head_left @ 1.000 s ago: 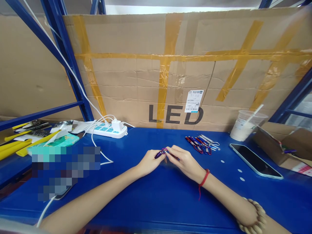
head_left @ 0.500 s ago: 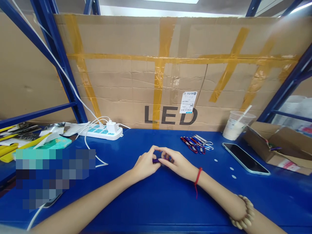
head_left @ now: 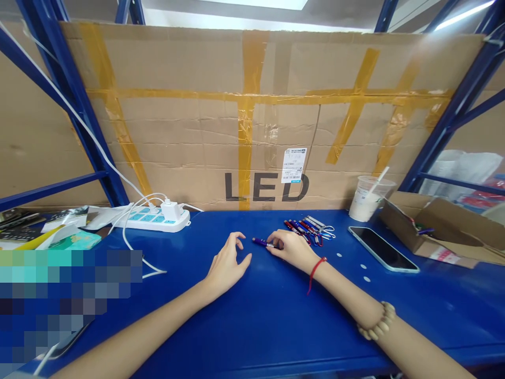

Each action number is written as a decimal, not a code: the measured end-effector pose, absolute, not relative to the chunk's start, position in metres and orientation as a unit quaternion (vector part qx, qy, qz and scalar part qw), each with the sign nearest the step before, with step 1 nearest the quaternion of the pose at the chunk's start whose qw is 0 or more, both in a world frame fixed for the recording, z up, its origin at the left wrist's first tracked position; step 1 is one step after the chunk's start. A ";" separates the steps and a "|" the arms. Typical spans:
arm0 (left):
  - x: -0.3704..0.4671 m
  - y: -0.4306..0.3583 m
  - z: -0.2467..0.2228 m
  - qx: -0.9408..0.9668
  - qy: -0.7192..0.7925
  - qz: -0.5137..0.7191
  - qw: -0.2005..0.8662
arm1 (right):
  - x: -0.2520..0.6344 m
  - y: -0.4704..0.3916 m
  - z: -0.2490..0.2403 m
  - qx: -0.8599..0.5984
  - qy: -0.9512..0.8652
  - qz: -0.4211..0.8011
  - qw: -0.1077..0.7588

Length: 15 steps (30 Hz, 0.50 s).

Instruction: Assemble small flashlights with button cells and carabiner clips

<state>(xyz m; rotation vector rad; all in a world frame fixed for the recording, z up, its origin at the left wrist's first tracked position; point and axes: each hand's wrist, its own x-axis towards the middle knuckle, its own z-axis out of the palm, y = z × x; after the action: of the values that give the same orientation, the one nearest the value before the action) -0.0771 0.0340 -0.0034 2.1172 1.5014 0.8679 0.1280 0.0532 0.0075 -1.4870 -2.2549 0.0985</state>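
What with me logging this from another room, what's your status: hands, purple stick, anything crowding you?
Left hand open, holding nothing. Right hand touching right end of purple stick. Similar sticks close beyond right hand.

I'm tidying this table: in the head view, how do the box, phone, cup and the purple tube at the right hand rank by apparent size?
Largest to smallest:
1. Box
2. Phone and cup: too alike to rank
3. Purple tube, partly covered by the right hand
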 end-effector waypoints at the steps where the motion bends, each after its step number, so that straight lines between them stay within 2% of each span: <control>1: -0.077 0.033 -0.002 0.760 0.536 0.306 0.203 | 0.130 0.056 0.007 -0.563 -0.797 0.020 0.217; 8: -0.078 0.031 0.000 0.772 0.522 0.295 0.212 | 0.145 0.069 0.003 -0.650 -0.726 -0.031 0.224; 15: -0.078 0.030 0.000 0.769 0.519 0.305 0.215 | 0.152 0.074 0.002 -0.687 -0.678 -0.029 0.260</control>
<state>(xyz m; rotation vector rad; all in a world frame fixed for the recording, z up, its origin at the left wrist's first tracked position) -0.0782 0.0304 0.0004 2.1319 1.4395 0.8456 0.1521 0.0737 0.0018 -1.8614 -1.8362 -0.0793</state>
